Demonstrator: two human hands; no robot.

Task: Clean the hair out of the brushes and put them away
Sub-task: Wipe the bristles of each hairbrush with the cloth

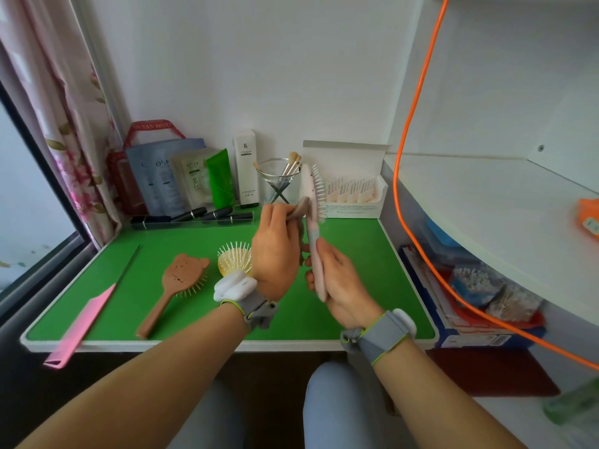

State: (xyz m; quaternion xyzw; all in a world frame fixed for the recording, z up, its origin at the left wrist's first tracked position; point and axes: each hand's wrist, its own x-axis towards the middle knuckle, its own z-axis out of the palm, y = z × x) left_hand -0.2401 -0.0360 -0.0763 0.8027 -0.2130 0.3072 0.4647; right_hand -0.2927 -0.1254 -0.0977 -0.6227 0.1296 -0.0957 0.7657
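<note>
My right hand (pixel 337 280) grips the handle of a pale pink hairbrush (pixel 311 196), held upright over the green table (pixel 356 270) with its bristles facing right. My left hand (pixel 275 251) pinches a small grey-brown thing (pixel 296 212), blurred, against the brush's back edge. A brown bear-shaped brush (pixel 176 283) lies bristles down on the table to the left. A round yellow brush (pixel 235 258) lies bristles up, just left of my left wrist. A pink tail comb (pixel 86 319) hangs over the table's front left edge.
Along the back wall stand cosmetic packets (pixel 168 179), a green tube (pixel 220 179), a white box (pixel 246 166), a glass with makeup brushes (pixel 280 179), an open white carton (pixel 353 192) and dark pens (pixel 201 215). An orange cable (pixel 405 150) hangs at right before white shelves.
</note>
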